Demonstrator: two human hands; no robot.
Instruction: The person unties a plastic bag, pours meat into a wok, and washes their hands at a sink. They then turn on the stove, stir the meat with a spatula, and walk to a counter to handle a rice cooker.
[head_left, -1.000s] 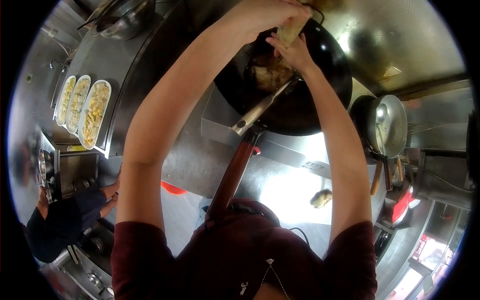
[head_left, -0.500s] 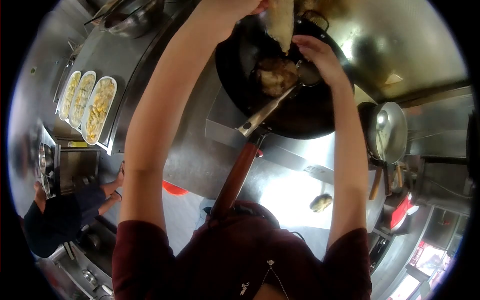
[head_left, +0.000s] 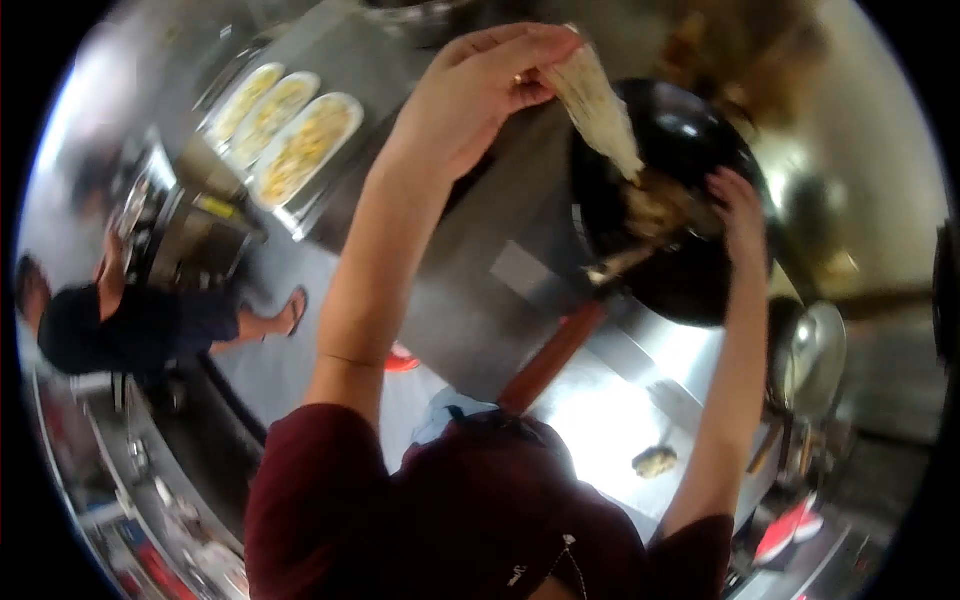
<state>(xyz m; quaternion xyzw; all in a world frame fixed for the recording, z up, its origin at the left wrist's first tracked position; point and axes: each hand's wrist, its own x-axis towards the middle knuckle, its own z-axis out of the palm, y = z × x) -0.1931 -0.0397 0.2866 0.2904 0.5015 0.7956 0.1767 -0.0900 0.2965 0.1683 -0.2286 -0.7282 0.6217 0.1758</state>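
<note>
Nearest is the person's dark red shirt (head_left: 450, 510), soft cloth that fills the bottom of the view, with two bare arms reaching up from it. One long ladle (head_left: 552, 358) runs away from the chest: a round, reddish-brown wooden handle that joins a thin metal shaft ending inside the wok. It lies across the steel worktop (head_left: 590, 420), smooth and shiny, which carries one small, rough, pale-brown lump (head_left: 655, 461). To the right sits one round grey metal pan (head_left: 815, 360).

Farther out stands one wok (head_left: 690, 140), round, deep, black and glossy, with a heap of brown food (head_left: 655, 205) in its bottom. The right hand (head_left: 740, 215) hangs just over that food at the wok's right side, fingers pointing down; blur hides whether it grips anything. The left hand (head_left: 480, 95) is raised left of the wok, thumb and fingers pinched on one pale sheet (head_left: 600, 105), thin, flat and finely ribbed. The sheet hangs slantwise from the pinch, its lower tip at the food.

Farthest left, three oval white dishes (head_left: 350, 103) of yellow food lie side by side. One co-worker (head_left: 110, 325) in dark clothes stands below them.
</note>
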